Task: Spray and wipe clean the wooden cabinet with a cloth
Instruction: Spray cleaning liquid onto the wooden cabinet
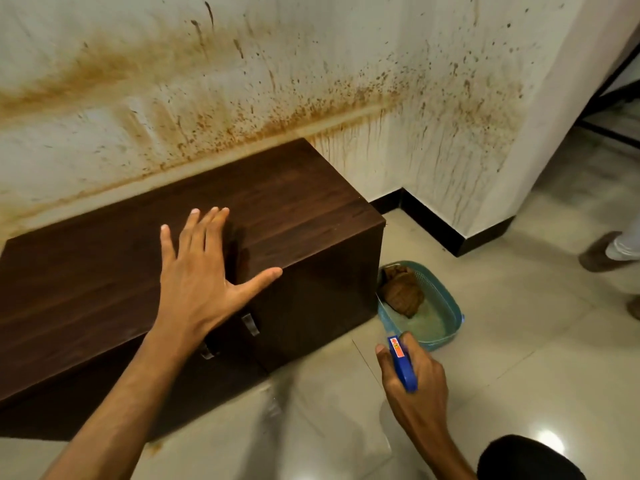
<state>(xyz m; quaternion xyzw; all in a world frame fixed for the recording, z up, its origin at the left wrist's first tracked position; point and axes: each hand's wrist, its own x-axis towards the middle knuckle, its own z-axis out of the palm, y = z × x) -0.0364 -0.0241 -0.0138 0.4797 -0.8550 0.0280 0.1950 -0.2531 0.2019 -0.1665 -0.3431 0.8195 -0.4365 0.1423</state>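
A low dark wooden cabinet (294, 202) stands against a stained wall, with two metal handles on its front. My left hand (201, 271) hovers flat over its top near the front edge, fingers spread, holding nothing. My right hand (412, 379) is lower right, above the floor, closed around the blue head of a spray bottle (401, 362); the bottle's body is hidden under the hand. A brown cloth (403, 291) lies bunched in a teal basket (446, 306) on the floor beside the cabinet's right end.
The white wall (311, 64) behind the cabinet is spattered with brown stains. Glossy tiled floor (519, 358) spreads to the right. Another person's foot (602, 252) stands at the right edge. A black skirting (433, 220) runs along the wall corner.
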